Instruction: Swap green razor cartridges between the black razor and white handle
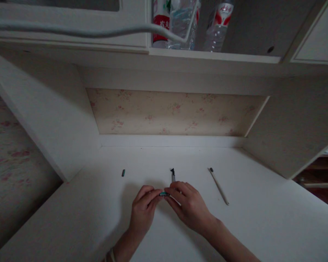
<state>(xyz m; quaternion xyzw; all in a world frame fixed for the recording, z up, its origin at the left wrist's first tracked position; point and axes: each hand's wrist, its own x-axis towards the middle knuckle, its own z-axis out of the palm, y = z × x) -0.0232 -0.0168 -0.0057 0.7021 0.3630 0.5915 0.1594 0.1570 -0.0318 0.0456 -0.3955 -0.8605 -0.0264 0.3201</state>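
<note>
My left hand [144,207] and my right hand [190,205] meet above the white desktop. Both pinch a short teal-and-black piece [164,194] by its two ends; it looks like a small battery, but its kind is not certain. Just behind my right hand lies a thin rod with a black, hooked-looking end [172,171], its near part hidden by the fingers. To the left rests another short dark-green and black piece [123,173], apart from my hands. A slim, pale toothbrush-like stick [219,187] with a dark end lies slanted on the right.
White side panels [41,109] flank the desktop [98,218]. A low cabinet shelf [213,58] overhangs the back, with plastic bottles [220,25] inside. A pale curved bar [98,32] crosses in front of the cabinet. Floral wallpaper [164,112] covers the back wall.
</note>
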